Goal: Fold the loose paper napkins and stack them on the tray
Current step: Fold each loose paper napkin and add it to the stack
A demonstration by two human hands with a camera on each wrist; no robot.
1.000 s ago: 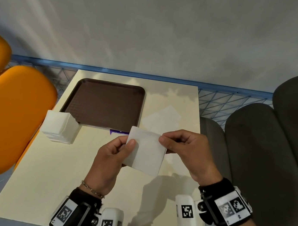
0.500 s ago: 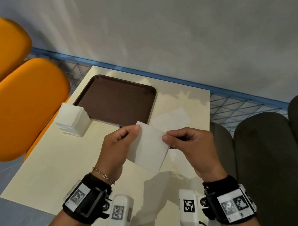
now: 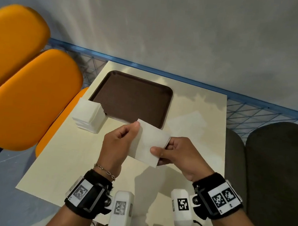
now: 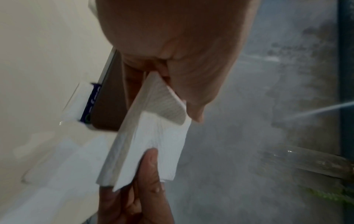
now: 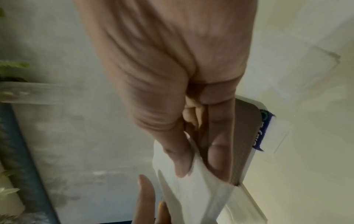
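White napkin (image 3: 148, 146) (both hands) tilted rightward-down.

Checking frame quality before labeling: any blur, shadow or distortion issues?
Head view: sharp, wide-angle bowing at the edges, hard hand shadows on the table. Left wrist view: napkin readable, background smeared. Right wrist view: soft throughout, right hand fills the frame, tray blurred.

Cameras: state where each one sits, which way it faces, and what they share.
Head: on the head, facing down at the table, tray and both hands.
Left wrist: along the left hand toward the napkin.
Right wrist: along the right hand toward that napkin.
Shared: all three show the napkin, tray and both hands.
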